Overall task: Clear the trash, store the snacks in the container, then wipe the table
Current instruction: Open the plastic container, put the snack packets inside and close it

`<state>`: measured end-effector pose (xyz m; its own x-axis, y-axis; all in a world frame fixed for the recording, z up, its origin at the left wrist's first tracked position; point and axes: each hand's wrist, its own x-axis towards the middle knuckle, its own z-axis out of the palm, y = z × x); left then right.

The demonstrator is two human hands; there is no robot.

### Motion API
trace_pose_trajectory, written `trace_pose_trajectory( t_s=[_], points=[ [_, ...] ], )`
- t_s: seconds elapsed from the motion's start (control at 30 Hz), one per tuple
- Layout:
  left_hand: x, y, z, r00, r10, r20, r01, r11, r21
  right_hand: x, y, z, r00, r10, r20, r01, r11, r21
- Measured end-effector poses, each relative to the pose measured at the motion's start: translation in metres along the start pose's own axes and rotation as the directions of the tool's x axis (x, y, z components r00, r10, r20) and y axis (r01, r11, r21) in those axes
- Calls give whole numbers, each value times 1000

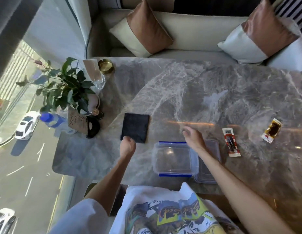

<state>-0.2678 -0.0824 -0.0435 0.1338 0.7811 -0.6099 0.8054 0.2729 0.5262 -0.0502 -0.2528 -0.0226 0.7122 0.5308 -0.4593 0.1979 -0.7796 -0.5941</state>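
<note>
Left hand (128, 146) pinches the flat black square cloth's (135, 127) near corner; right hand (193, 137) hovers loose, empty, over the clear rectangular plastic container (173, 159). Red-and-white snack packet (231, 142) lies right of it, unstored — wiping the grey marble desk (180, 90) first could sweep it off.

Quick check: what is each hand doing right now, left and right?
Left hand: fingers curled on the near corner of the black cloth.
Right hand: relaxed, holding nothing, over the clear container.
</note>
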Motion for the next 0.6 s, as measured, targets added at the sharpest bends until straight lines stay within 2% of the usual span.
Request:
trace_pose_trajectory(
  t_s=[0.2, 0.4, 0.6],
  points=[
    [71, 16, -41, 997, -47, 59, 47, 999, -1, 31, -100, 92, 967, 100, 236, -108, 994, 23],
    [99, 7, -43, 983, -61, 172, 58, 998, 23, 33, -123, 150, 922, 240, 304, -233, 971, -59],
    [113, 3, -38, 978, -91, 189, 86, 996, 36, 29, -117, 165, 929, 229, 290, -193, 970, -148]
  ],
)
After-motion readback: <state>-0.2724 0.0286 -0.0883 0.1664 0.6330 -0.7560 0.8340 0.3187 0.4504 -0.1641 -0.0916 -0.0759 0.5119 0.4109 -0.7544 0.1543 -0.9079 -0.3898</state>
